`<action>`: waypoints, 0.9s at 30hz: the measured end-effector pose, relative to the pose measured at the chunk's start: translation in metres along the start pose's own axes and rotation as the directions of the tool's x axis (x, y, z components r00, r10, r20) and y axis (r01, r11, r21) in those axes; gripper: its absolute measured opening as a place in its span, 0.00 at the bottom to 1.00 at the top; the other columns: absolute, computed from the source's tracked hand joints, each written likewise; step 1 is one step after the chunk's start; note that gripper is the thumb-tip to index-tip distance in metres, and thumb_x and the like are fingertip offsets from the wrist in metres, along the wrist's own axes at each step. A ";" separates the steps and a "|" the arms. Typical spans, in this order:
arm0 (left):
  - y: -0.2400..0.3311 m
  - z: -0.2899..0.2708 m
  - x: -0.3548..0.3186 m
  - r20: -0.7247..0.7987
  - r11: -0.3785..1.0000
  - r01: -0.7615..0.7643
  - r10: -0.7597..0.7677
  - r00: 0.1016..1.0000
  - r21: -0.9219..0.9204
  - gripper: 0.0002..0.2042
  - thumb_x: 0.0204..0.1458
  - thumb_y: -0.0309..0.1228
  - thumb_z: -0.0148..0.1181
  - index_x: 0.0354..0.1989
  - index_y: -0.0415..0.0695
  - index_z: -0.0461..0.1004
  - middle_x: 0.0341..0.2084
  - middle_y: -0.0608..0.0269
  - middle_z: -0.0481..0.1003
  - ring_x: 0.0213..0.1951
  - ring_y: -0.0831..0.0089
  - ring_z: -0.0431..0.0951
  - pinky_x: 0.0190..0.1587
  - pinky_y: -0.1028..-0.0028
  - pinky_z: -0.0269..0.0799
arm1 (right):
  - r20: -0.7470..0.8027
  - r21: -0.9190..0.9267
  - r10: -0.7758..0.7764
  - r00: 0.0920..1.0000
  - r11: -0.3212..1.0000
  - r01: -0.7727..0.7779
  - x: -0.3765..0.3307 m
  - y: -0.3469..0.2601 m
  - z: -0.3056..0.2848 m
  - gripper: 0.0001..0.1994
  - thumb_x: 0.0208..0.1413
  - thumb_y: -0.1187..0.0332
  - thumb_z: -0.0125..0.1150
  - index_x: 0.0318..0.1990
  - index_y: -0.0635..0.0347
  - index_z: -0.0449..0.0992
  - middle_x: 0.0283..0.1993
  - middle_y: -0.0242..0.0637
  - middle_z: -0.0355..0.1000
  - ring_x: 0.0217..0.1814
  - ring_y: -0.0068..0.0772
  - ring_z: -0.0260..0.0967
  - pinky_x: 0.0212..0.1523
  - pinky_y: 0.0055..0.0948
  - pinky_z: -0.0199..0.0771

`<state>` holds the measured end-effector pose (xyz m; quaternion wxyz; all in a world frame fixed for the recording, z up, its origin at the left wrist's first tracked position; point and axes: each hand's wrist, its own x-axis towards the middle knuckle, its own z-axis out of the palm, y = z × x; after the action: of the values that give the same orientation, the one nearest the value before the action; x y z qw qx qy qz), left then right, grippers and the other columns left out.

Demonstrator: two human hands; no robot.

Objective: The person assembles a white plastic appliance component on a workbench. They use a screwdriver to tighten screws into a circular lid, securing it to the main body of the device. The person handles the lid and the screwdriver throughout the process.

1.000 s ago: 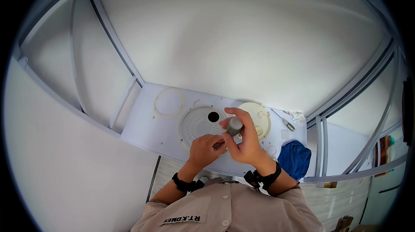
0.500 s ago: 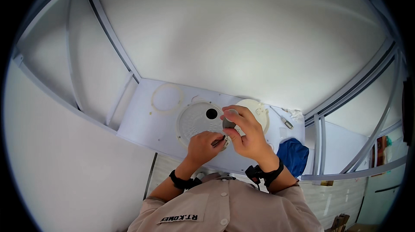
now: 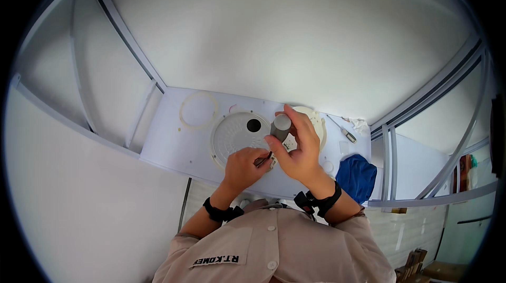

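My right hand [image 3: 301,151] is wrapped round a grey cylinder [image 3: 281,125] with a flat, paler round end. It is held tilted above the right rim of a round grey plate [image 3: 229,130] with a black round spot. Close beside it, the fingertips of my left hand [image 3: 245,169] pinch a small dark piece [image 3: 259,162] whose kind I cannot make out. A small pale part shows just beyond those fingertips. Partly hidden behind my right hand lies a round cream disc [image 3: 319,125].
Both plates lie on a white table [image 3: 168,140] against a white wall. A thin cream ring [image 3: 181,111] lies at the far left. To the right are a screwdriver [image 3: 349,136], crumpled white material [image 3: 360,125] and a blue cloth bundle [image 3: 357,177]. Metal frame posts [image 3: 387,169] flank the table.
My right hand has tipped the grey cylinder so that more of its side shows, its fingers shifting round it. My left hand keeps its pinch. The whole view has shifted slightly.
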<state>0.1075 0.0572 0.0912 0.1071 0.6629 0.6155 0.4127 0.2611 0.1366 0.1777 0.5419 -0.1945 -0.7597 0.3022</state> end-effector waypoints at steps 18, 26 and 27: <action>-0.003 -0.002 -0.003 0.023 0.999 -0.025 0.026 0.999 -0.047 0.09 0.48 0.29 0.73 0.39 0.49 0.83 0.31 0.64 0.84 0.34 0.59 0.84 0.35 0.63 0.79 | 0.257 -0.025 -0.068 0.964 0.997 0.077 0.013 -0.015 -0.029 0.29 0.54 0.86 0.64 0.65 0.55 0.78 0.56 0.46 0.76 0.47 0.44 0.78 0.47 0.34 0.81; 0.000 0.000 -0.005 0.025 1.000 0.011 -0.011 1.000 -0.011 0.09 0.48 0.29 0.73 0.38 0.49 0.83 0.32 0.66 0.85 0.35 0.61 0.85 0.35 0.64 0.79 | 0.101 -0.157 -0.190 0.977 0.966 0.204 -0.003 -0.011 -0.015 0.31 0.51 0.81 0.74 0.65 0.67 0.74 0.55 0.52 0.77 0.54 0.45 0.79 0.53 0.35 0.80; 0.001 -0.001 -0.005 0.028 1.000 0.011 -0.010 1.000 -0.008 0.09 0.48 0.29 0.73 0.38 0.49 0.83 0.32 0.66 0.85 0.35 0.61 0.85 0.35 0.64 0.80 | 0.094 -0.123 -0.136 0.986 0.982 0.147 -0.005 -0.009 -0.015 0.32 0.53 0.81 0.74 0.67 0.68 0.72 0.56 0.51 0.76 0.55 0.44 0.78 0.54 0.35 0.80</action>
<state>0.1081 0.0525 0.0902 0.1204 0.6648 0.6157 0.4055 0.2776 0.1303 0.1834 0.5155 -0.1618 -0.8119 0.2211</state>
